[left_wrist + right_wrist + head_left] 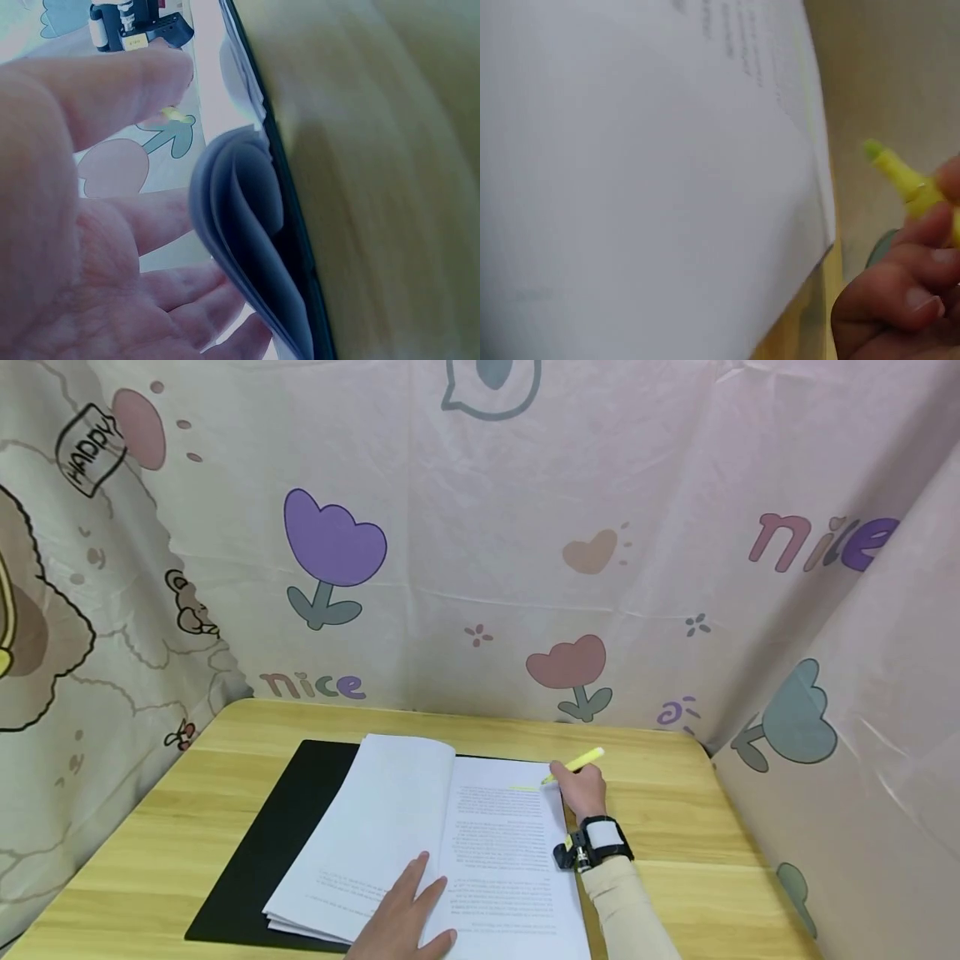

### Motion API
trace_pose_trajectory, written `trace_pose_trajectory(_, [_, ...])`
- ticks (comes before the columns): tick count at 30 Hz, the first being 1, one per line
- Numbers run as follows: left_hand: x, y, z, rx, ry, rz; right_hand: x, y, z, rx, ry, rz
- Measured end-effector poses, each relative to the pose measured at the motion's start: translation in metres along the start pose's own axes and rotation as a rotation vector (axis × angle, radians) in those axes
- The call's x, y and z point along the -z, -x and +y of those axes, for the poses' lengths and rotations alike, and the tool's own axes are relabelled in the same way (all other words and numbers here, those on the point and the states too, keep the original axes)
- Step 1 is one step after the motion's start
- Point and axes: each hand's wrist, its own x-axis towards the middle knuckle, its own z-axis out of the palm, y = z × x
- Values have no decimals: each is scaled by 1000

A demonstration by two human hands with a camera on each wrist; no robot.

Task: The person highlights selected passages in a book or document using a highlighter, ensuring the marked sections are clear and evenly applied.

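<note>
My right hand (583, 789) pinches a yellow highlighter (587, 759) at the top right of a printed page (502, 893). A short yellow line (523, 788) runs along the first row of text, and the highlighter's tip is by its right end. In the right wrist view the uncapped green-yellow tip (872, 149) shows, with fingers curled round the barrel. My left hand (405, 914) rests with fingers spread across the inner edges of both open pages. Folded-over sheets (217, 195) curve beside that hand in the left wrist view.
A black folder (277, 827) lies under the turned-over white sheets (375, 827) on the wooden table (675, 827). A printed curtain (465, 543) stands behind the table and at its sides. A strapped wrist camera (577, 850) sits on the right wrist.
</note>
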Motion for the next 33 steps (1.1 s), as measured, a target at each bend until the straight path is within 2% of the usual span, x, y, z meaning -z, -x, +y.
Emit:
trace_pose_trajectory(4, [-2,1,-1,-7,5,6,1,12,0,-58,-163,-13])
trace_pose_trajectory(8, [-2,1,0,-8,6,13,-8,25,-6,-78,-240,-75])
trace_pose_trajectory(12, [-1,0,3,7,9,6,-27,36,-14,-53,-376,-152])
trace_pose_trajectory(15, [1,-1,5,24,-8,-5,-44,41,-16,-86,-524,-223])
trace_pose_trajectory(20, [4,-2,7,58,-7,-23,-65,42,-17,-130,-674,-241])
trace_pose_trajectory(24, [4,-3,8,60,-12,-20,-72,42,-16,-113,-672,-237])
trace_pose_trajectory(29, [3,-3,8,55,-33,-18,-71,44,-10,-77,-559,-225])
trace_pose_trajectory(33, [3,-3,7,48,-43,-12,-71,43,-7,-60,-550,-230])
